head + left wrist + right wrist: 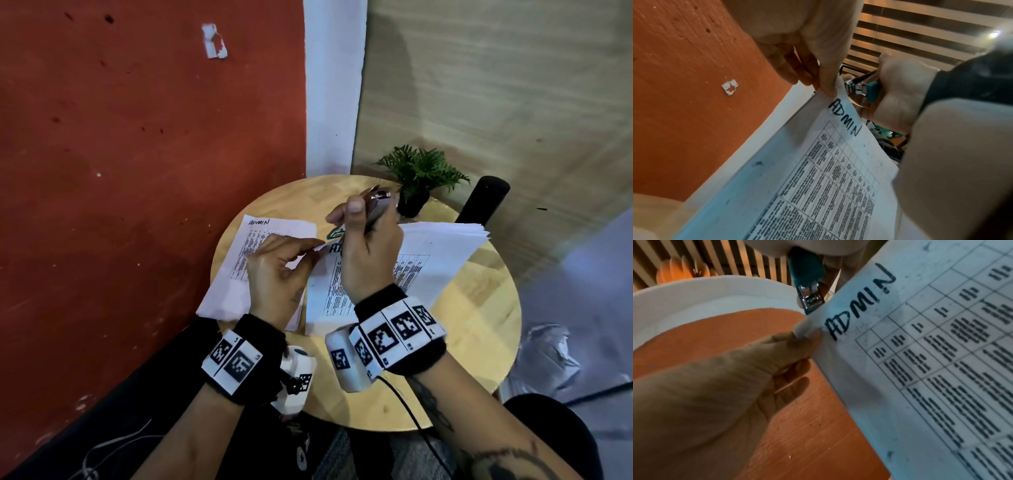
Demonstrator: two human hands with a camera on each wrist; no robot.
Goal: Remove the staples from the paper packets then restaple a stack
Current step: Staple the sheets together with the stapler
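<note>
On the round wooden table [479,329] lies a printed paper packet [431,260] headed "ADMIN" [846,120]. My left hand [317,248] pinches its top left corner between thumb and fingers and lifts that corner [805,327]. My right hand [352,212] grips a teal and metal stapler [376,205] just above that corner. The stapler's metal nose [809,300] sits right at the paper's edge; whether the corner is between its jaws is hidden. A second "ADMIN" packet [267,233] lies flat to the left, partly under my left hand.
A small potted plant [421,174] and a black cylinder [483,202] stand at the table's far edge. A small green and white item [337,233] lies by the lifted corner. A red wall [137,171] is close on the left.
</note>
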